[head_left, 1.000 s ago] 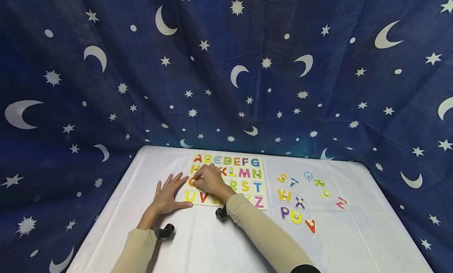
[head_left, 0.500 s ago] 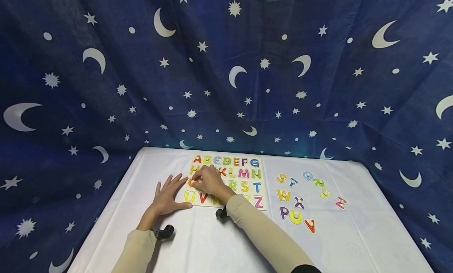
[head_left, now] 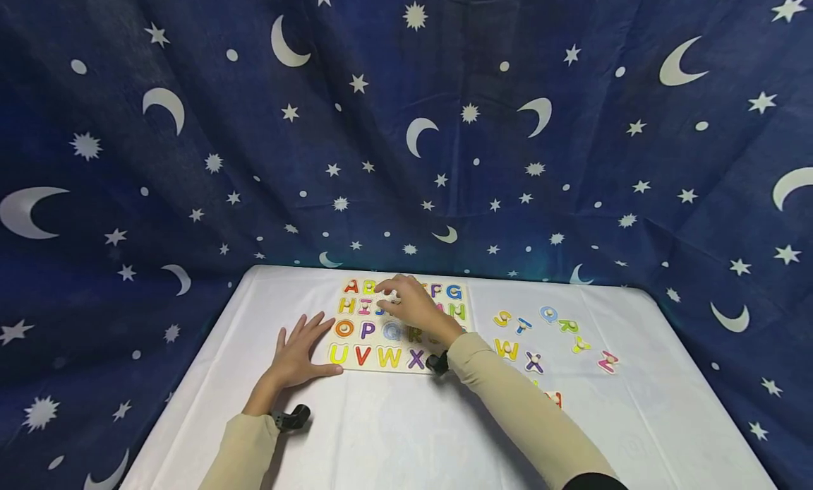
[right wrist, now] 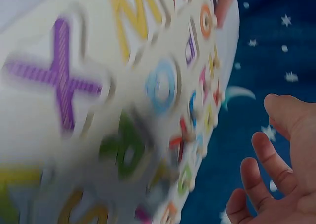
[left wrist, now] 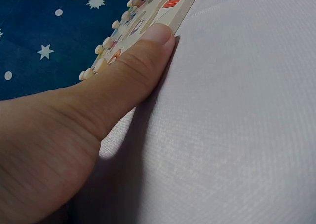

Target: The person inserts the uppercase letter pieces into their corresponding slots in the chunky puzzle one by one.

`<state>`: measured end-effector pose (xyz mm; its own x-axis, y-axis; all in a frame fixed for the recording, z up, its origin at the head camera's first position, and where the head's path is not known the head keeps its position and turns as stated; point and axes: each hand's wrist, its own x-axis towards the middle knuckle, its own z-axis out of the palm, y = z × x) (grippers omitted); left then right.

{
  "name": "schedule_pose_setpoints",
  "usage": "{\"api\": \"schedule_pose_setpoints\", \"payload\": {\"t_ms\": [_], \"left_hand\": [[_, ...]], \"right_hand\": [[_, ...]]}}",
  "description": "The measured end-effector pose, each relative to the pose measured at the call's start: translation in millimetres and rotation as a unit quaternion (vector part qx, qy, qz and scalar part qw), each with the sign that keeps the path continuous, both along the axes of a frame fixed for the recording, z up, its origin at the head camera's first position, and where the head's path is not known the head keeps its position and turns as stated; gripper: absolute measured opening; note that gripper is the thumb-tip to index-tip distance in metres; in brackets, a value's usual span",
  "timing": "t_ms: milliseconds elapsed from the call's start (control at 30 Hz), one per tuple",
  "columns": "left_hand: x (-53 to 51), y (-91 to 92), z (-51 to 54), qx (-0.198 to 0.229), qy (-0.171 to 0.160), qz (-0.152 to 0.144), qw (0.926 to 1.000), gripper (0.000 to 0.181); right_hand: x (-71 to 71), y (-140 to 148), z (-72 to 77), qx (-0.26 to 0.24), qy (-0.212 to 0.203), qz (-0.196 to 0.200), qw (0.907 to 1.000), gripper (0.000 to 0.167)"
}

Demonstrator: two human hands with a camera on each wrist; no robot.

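Head view: right hand (head_left: 416,309) hides part of the letter board (head_left: 356,318).

I'm seeing white tablecloth (head_left: 480,308) leaving a lane between the board (head_left: 351,344) and the loose letters (head_left: 534,362); right sleeve (head_left: 527,405) is spanning its near end. Left hand (head_left: 297,354) is blocking the board's near left corner.
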<state>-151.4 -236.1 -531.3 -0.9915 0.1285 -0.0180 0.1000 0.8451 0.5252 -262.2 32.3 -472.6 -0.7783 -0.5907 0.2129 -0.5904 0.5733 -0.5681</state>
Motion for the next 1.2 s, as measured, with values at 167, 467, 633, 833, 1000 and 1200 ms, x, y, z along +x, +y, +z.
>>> {"api": "schedule_pose_setpoints", "payload": {"t_ms": [167,467,633,833,1000,1200], "left_hand": [[-0.5,-0.2,-1.2,-0.005,-0.001,0.0,1.0,0.108],[0.0,-0.4,-2.0,-0.005,-0.01,-0.002,0.9999,0.108],[-0.2,-0.1,-0.2,-0.006,-0.01,-0.002,0.9999,0.108],[-1.6,-0.8,-0.4,-0.007,-0.007,-0.004,0.9999,0.108],[-1.4,0.7,0.8,-0.005,-0.011,-0.001,0.9999,0.108],[-0.6,2.4,4.8,-0.005,-0.006,0.0,1.0,0.107]], "right_hand": [[-6.4,31.4,0.5,-0.013,-0.011,-0.025,0.9996,0.03],[-7.8,78.5,-11.4,-0.031,-0.004,-0.065,0.9974,0.03],[-6.2,106.0,-13.4,-0.031,-0.011,-0.093,0.9951,0.031],[-0.5,141.5,-13.5,-0.037,0.0,-0.123,0.9917,0.03],[7.0,173.5,-12.0,-0.036,0.012,-0.153,0.9874,0.03],[14.4,207.7,-10.2,-0.03,0.006,-0.184,0.9825,0.028]]}}
